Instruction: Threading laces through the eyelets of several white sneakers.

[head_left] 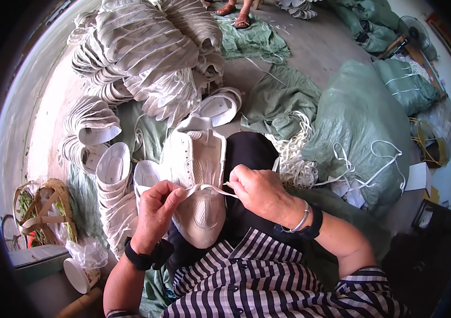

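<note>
A white shoe upper (200,217) rests on my lap, its toe toward me and its tongue (209,153) lying up the middle. Across its lower eyelets runs a white shoelace (204,187). My left hand (156,209) pinches the lace at the left edge of the upper. On the other side, my right hand (262,192) is closed on the lace's right part, with a small pale tip showing at its fingers. Just left of the upper sits a stack of nested white uppers (114,196).
Large piles of white uppers (140,42) rise at the far left. Loose white laces (297,153) spill beside a bulging green sack (352,127) on the right. A woven basket (50,209) and paper cup (81,274) stand at left. Another person's sandalled feet (241,20) show at the back.
</note>
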Demonstrator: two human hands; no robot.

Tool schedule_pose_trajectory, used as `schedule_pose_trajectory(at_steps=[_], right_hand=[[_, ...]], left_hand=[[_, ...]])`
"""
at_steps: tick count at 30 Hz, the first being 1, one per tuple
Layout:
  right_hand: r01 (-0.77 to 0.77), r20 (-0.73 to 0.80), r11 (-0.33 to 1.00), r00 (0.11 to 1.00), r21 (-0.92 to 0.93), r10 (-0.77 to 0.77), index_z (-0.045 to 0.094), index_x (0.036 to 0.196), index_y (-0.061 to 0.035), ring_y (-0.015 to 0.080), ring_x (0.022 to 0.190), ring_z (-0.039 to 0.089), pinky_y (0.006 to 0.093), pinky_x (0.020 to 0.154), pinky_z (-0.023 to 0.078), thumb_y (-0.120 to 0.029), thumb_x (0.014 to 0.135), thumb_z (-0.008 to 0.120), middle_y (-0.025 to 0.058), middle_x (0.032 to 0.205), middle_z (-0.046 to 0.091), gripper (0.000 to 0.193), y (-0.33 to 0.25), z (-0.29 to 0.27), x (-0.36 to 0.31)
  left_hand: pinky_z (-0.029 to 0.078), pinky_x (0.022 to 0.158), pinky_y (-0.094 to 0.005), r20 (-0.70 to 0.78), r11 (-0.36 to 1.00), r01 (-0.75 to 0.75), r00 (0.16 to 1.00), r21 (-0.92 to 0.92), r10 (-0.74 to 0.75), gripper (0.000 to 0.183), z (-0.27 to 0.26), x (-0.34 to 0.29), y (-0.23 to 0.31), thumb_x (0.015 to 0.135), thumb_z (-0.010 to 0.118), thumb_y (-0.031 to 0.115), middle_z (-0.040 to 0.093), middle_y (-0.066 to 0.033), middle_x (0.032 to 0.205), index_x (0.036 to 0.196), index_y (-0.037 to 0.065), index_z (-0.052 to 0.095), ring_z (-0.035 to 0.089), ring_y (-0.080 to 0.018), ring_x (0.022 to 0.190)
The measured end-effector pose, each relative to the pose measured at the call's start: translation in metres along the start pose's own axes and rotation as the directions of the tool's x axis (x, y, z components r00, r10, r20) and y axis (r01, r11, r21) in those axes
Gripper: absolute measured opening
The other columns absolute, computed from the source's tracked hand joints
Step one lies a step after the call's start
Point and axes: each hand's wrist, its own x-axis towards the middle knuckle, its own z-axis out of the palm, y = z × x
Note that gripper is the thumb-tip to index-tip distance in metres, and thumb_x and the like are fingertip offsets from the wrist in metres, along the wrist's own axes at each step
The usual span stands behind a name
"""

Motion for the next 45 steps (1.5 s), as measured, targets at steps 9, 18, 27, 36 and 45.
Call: schedule_pose_trajectory(at_steps=[9, 18, 27, 36, 45], right_hand=[[0.063, 0.109, 0.96, 0.993, -0.272, -0.035, 0.047, 0.081, -0.0033, 0.032, 0.059, 0.063, 0.0393, 0.051, 0.051, -0.007, 0.08, 0.061, 0.0131, 0.063, 0.06, 0.014, -0.006, 0.003, -0.004], [0.076, 0.124, 0.969, 0.991, -0.237, -0.048, 0.047, 0.08, -0.0038, 0.0323, 0.054, 0.061, 0.0398, 0.048, 0.047, -0.013, 0.085, 0.061, 0.0131, 0.057, 0.055, 0.018, -0.003, 0.004, 0.006], [0.21, 0.173, 0.975, 0.965, -0.072, -0.196, 0.053, 0.088, -0.0057, 0.0277, 0.063, 0.063, 0.036, 0.053, 0.049, -0.011, 0.085, 0.059, 0.0092, 0.069, 0.059, 0.009, 0.0, -0.003, 0.01], [0.306, 0.137, 0.935, 0.949, -0.179, -0.284, 0.057, 0.081, -0.0078, 0.0259, 0.064, 0.06, 0.0362, 0.055, 0.048, -0.004, 0.072, 0.062, 0.007, 0.069, 0.052, 0.012, -0.004, -0.007, 0.009], [0.467, 0.079, 0.828, 0.881, -0.31, -0.466, 0.058, 0.074, -0.0072, 0.02, 0.074, 0.051, 0.0337, 0.068, 0.039, -0.009, 0.071, 0.065, 0.0041, 0.079, 0.049, 0.008, 0.006, -0.011, 0.015]], left_hand=[[0.038, 0.051, -0.0185, 0.085, 0.997, 0.033, 0.996, -0.075, -0.027, 0.025, -0.008, 0.007, -0.008, 0.091, 0.062, 0.026, 0.052, 0.0051, 0.066, 0.082, 0.003, 0.061, 0.046, -0.0028, 0.057], [0.037, 0.051, -0.0175, 0.093, 0.988, 0.048, 0.995, -0.147, -0.034, 0.021, -0.009, 0.006, -0.01, 0.09, 0.063, 0.024, 0.052, 0.0057, 0.066, 0.084, 0.004, 0.063, 0.044, -0.0022, 0.056], [0.037, 0.053, -0.02, 0.049, 0.975, 0.166, 0.986, -0.144, -0.161, 0.025, -0.002, 0.005, 0.004, 0.092, 0.061, 0.025, 0.051, 0.0061, 0.065, 0.081, 0.003, 0.061, 0.045, -0.0041, 0.057], [0.045, 0.055, -0.033, -0.065, 0.747, -0.207, 0.946, 0.632, 0.317, 0.018, 0.012, 0.016, 0.027, 0.079, 0.065, 0.012, 0.056, -0.0132, 0.064, 0.072, -0.002, 0.056, 0.057, -0.0234, 0.056], [0.047, 0.055, -0.0332, -0.001, 0.633, -0.297, 0.905, 0.715, 0.425, 0.011, 0.026, 0.015, 0.021, 0.077, 0.061, 0.005, 0.056, -0.0135, 0.069, 0.071, 0.002, 0.052, 0.059, -0.0297, 0.062]])
